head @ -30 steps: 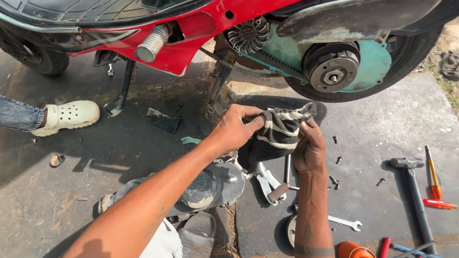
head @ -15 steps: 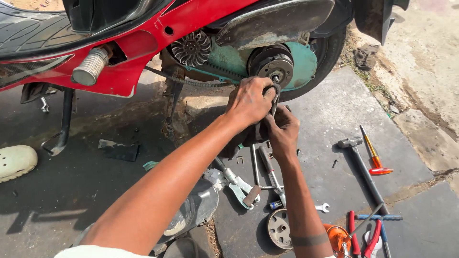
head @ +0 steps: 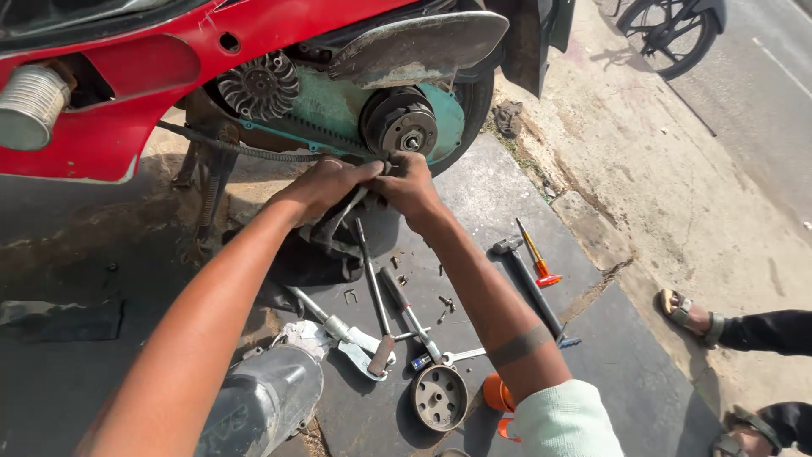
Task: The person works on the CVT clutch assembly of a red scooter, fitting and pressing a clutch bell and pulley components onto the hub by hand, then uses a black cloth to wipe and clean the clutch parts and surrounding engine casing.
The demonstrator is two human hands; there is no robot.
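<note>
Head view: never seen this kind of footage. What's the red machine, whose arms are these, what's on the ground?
The one picture comes from a camera on the worker's head, looking down along both bare arms. The red machine is a scooter with its side cover off, showing a teal engine case, a finned fan wheel and a round clutch drum. The left hand and right hand meet just below that drum, on a dark cloth; exactly what they grip is hidden. On the dark ground sheet lie a hammer, an orange-handled screwdriver, wrenches, a loose round metal disc and small bolts. A bystander's sandalled foot shows at right.
</note>
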